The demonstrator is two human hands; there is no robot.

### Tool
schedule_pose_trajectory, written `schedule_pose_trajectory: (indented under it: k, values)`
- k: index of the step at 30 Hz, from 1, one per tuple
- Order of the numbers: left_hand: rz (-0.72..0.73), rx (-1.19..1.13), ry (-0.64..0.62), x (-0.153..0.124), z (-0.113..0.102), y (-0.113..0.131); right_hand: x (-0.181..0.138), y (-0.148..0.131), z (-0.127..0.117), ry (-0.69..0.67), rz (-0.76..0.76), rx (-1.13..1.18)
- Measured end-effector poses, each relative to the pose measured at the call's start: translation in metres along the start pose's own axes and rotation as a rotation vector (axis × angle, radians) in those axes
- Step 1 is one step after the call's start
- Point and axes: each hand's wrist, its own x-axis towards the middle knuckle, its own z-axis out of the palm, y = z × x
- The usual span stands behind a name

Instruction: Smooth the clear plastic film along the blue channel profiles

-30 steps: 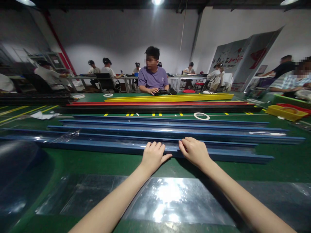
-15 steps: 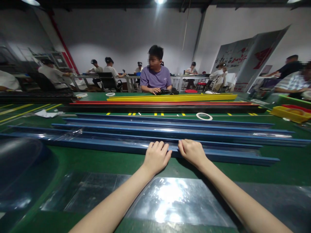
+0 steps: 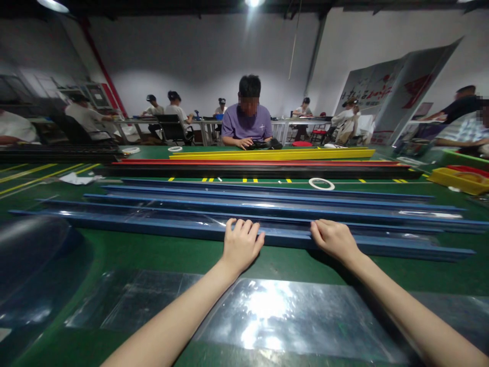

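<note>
Several long blue rails lie side by side across the green table. Both my hands rest on the nearest blue rail (image 3: 153,227), which runs left to right with clear film over part of it. The fingers of my left hand (image 3: 240,244) are curled over the rail's top near its middle. My right hand (image 3: 334,238) grips the same rail further right, fingers bent over its far edge. The two hands are well apart.
A clear plastic sheet (image 3: 267,316) lies on the table under my forearms. Beyond the blue rails lie a black rail (image 3: 260,172), a red one, a yellow one (image 3: 267,154) and a white tape ring (image 3: 321,183). A person in a purple shirt (image 3: 247,125) sits across.
My right hand has slid to the right along the nearest blue rail, away from my left hand. The left hand stays near the middle.
</note>
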Motion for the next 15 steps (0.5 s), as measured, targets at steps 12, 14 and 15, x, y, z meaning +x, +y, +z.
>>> schedule_pose_trajectory:
  k: [12,14,15]
  values:
    - [0.075,0.006,-0.034,0.000,0.001,0.000,-0.015,0.042,-0.007,-0.071,0.082,0.075]
    - [0.088,0.019,-0.045,0.000,0.002,0.000,-0.016,0.042,-0.007,-0.065,0.100,0.055]
    - [0.091,0.025,-0.047,0.000,0.002,0.000,-0.017,0.042,-0.007,-0.062,0.109,0.046]
